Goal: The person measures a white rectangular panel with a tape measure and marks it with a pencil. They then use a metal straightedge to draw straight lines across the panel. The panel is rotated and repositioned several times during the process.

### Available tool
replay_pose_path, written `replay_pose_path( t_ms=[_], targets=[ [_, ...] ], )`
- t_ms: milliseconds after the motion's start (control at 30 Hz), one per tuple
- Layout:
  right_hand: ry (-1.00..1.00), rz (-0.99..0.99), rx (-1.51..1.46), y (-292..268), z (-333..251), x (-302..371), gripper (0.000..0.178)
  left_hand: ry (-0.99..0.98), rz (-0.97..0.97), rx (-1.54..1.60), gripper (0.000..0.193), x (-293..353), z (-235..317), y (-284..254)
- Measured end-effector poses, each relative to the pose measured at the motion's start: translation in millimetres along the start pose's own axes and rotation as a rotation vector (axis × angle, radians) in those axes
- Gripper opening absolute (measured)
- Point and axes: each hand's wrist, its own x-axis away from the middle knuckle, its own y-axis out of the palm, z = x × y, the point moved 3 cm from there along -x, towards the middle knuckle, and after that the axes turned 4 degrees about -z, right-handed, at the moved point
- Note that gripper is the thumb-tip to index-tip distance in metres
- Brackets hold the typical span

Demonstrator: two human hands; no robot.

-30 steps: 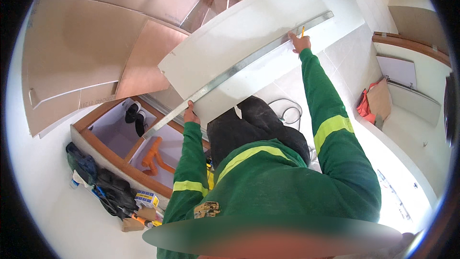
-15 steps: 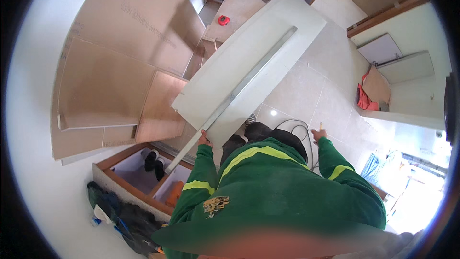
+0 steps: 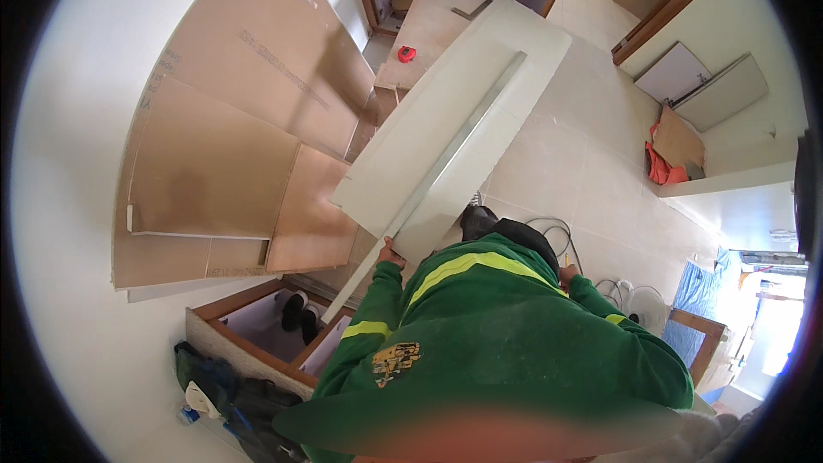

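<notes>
A long metal straightedge [image 3: 454,147] lies lengthwise over a pale panel [image 3: 403,133], its near end running past the panel's edge. My left hand [image 3: 391,254] is closed round this bar at the panel's near corner. Close against my right side, my right hand [image 3: 569,273] is partly hidden by my body and sleeve. A thin yellowish stick, perhaps a pencil, shows at its fingers. Towards the far end, a red tape measure [image 3: 406,54] and a metal square [image 3: 471,9] rest on the board [image 3: 429,21] beneath the panel.
Large brown boards [image 3: 214,154] lean against the left wall. An open wooden cabinet [image 3: 249,309] holding dark shoes [image 3: 293,313] sits at my left. Behind my right arm are a fan [image 3: 645,307] and cables [image 3: 557,227]. Smaller panels [image 3: 720,90] lean at the right.
My right hand has drawn in from over the floor to beside my body. My left hand keeps its grip on the straightedge. The view has shifted, showing the fan on the right.
</notes>
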Motion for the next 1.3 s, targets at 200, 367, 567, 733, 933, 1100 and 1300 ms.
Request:
replay_pose_path(
  t_ms=[200, 367, 567, 733, 933, 1100, 1300],
  targets=[
    [-0.236, -0.072, 0.067, 3, -99, -18, 0.042, -0.042, 0.033, -0.051, 0.066, 0, 2, 0],
    [-0.351, 0.027, 0.02, -3, -176, -11, 0.045, -0.004, -0.07, -0.075, 0.068, -16, 0, -8],
    [-0.422, -0.037, 0.136, 17, -187, -23, 0.046, -0.032, -0.075, -0.155, 0.072, -22, 1, -18],
    [-0.382, 0.037, 0.373, 22, -131, -103, 0.055, -0.02, -0.046, -0.109, 0.075, -16, 0, -10],
    [-0.464, 0.011, 0.648, 10, -102, -104, 0.048, 0.001, -0.08, -0.036, 0.072, -13, 0, -6],
    [-0.349, 0.027, 0.346, -2, -97, -64, 0.043, -0.033, -0.001, 0.038, 0.07, -20, -2, -12],
    [-0.518, 0.017, 0.31, -1, -101, -55, 0.039, -0.016, 0.03, -0.003, 0.07, -26, -4, -15]
  ],
)
